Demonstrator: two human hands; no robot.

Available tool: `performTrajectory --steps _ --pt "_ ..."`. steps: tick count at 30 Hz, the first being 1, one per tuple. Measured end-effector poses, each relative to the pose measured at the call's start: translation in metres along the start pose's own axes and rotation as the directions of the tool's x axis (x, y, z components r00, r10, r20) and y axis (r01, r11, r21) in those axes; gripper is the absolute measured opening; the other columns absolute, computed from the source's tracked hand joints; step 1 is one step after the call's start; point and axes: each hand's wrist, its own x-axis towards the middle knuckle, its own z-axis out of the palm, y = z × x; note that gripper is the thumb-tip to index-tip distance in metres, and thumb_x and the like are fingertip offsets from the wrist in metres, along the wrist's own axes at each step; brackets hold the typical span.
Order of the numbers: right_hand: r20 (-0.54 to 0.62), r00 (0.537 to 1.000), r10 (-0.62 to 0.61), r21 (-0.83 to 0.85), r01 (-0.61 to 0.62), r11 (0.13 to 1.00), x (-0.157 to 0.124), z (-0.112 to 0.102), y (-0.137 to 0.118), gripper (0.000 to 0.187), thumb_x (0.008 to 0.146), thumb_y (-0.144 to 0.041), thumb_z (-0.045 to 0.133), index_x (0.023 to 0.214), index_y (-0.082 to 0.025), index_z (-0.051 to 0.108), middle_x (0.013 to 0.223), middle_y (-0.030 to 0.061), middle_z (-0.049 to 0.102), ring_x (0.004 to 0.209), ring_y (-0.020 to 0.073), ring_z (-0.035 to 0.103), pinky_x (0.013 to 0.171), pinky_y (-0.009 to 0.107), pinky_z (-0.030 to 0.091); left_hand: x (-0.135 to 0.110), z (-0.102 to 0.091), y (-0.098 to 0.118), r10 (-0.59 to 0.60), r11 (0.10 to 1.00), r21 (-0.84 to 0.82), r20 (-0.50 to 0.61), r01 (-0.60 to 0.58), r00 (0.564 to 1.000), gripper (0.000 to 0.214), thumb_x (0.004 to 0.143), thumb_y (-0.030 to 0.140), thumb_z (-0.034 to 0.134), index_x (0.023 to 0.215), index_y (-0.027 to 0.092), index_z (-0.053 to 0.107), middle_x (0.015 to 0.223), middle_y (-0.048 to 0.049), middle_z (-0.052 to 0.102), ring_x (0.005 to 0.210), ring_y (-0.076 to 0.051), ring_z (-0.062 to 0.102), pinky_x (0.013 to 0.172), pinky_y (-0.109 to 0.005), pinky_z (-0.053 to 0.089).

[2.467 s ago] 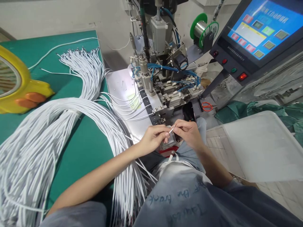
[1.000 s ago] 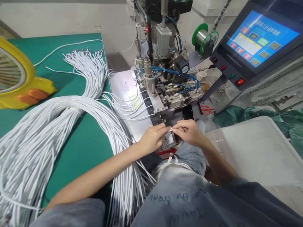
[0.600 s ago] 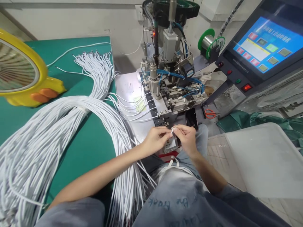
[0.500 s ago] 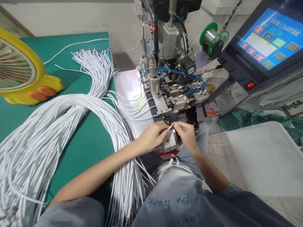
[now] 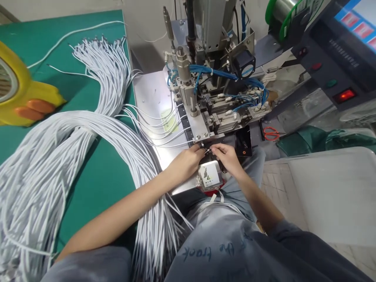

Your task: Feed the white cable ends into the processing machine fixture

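Observation:
My left hand (image 5: 188, 161) is closed in a pinch at the front edge of the bench machine (image 5: 202, 121). A white cable end (image 5: 208, 150) shows between its fingertips and those of my right hand (image 5: 228, 158), which is closed on the tip from the other side. The fingers hide most of this end, and its fine detail is too small to make out. Just beyond my fingers are the machine's metal plate and its black slotted guide (image 5: 185, 124), where several white cables (image 5: 164, 125) lie side by side. Below my hands sits a small silver box with a label (image 5: 210, 175).
A thick bundle of white cables (image 5: 114, 133) drapes over the green mat (image 5: 108, 184) at left, beside a yellow fan (image 5: 32, 98). Right of the machine are a black tray (image 5: 243, 141), red-handled scissors (image 5: 270, 133), a wire spool (image 5: 283, 15), a control panel (image 5: 331, 66) and a pale bin (image 5: 331, 192).
Both hands have moved slightly forward, closer to the machine's front edge, with the cable end between them. The view has shifted nearer to the machine, and the silver box is more exposed.

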Motion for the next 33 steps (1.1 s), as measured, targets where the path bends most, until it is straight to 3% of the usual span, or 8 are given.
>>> performTrajectory --steps 7,11,16,33 --pt "0.059 0.998 0.018 0.025 -0.019 0.999 0.002 -0.001 0.001 0.020 0.073 -0.035 0.059 0.071 -0.015 0.061 0.068 0.0015 0.059 0.063 0.0122 0.051 0.058 0.024 0.039 -0.001 -0.004 0.003 -0.027 1.000 0.014 0.012 0.027 1.000 0.031 0.091 0.015 0.036 0.118 0.011 0.050 0.092 -0.0081 0.055 0.073 -0.017 0.059 0.067 -0.030 0.050" --pt "0.054 0.999 -0.010 -0.053 0.013 0.999 0.001 -0.001 0.001 0.020 0.074 -0.034 0.056 0.069 -0.015 0.059 0.067 0.0018 0.058 0.064 0.0132 0.051 0.062 0.025 0.040 -0.003 -0.005 0.003 0.006 0.994 0.106 0.094 -0.016 0.996 0.042 0.085 0.006 0.037 0.124 0.014 0.050 0.091 -0.0074 0.052 0.065 -0.014 0.056 0.063 -0.027 0.050" --pt "0.013 0.999 -0.035 -0.135 0.037 0.990 0.000 0.002 0.001 0.020 0.075 -0.034 0.054 0.071 -0.015 0.060 0.070 0.0031 0.061 0.068 0.0148 0.053 0.064 0.026 0.040 -0.003 -0.004 0.005 0.010 0.971 0.236 0.092 -0.032 0.996 0.047 0.084 0.005 0.037 0.129 0.015 0.047 0.092 -0.0074 0.051 0.058 -0.011 0.053 0.059 -0.026 0.049" --pt "0.043 0.993 0.107 -0.040 -0.105 0.994 0.004 0.004 0.002 0.025 0.068 -0.040 0.055 0.068 -0.015 0.055 0.059 -0.0002 0.049 0.051 0.0108 0.041 0.049 0.024 0.032 -0.003 -0.010 0.011 0.035 0.925 0.371 0.135 -0.083 0.990 0.042 0.083 0.004 0.036 0.123 0.011 0.049 0.092 -0.0082 0.049 0.062 -0.013 0.056 0.058 -0.027 0.049"
